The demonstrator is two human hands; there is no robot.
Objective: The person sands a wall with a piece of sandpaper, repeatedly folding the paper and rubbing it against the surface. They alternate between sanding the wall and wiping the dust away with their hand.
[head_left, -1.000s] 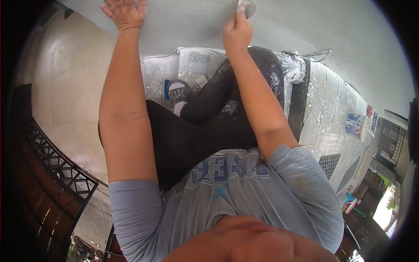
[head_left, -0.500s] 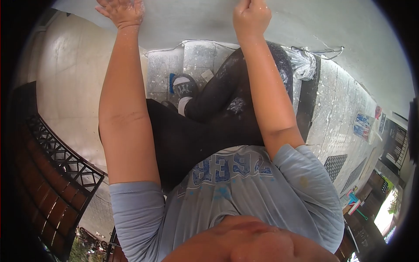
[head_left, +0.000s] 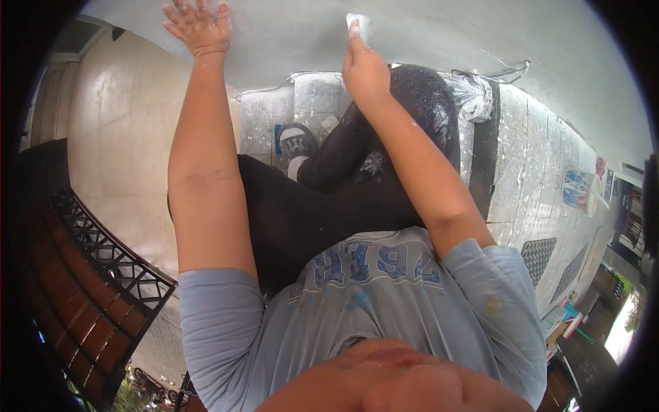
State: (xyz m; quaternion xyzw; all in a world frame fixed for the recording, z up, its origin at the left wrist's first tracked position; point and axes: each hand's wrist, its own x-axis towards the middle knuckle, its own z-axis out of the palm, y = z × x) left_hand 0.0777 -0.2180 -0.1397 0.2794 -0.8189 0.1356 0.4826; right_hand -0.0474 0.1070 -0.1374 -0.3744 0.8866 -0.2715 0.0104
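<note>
My left hand [head_left: 199, 29] lies on the smooth grey wall [head_left: 288, 34] with its fingers spread and white dust on the fingertips. To the right, my right hand [head_left: 366, 69] is closed on a small white flat piece [head_left: 358, 26], the thumb pressed along it against the same wall. What exactly this piece is cannot be made out. Below the hands are my bent legs in black trousers [head_left: 309, 213], smeared with white powder.
A thin cable [head_left: 264, 90] runs along the wall's foot. By my right knee sits a crumpled plastic bag [head_left: 472, 96]. White-spotted floor tiles [head_left: 518, 151] stretch right toward a bucket [head_left: 576, 191]. A metal-framed brown structure [head_left: 89, 275] stands at left.
My right hand has moved left and lower in view, and the white piece now shows at its thumb. The left hand appears slightly lower, still spread on the wall; the whole view has shifted slightly.
</note>
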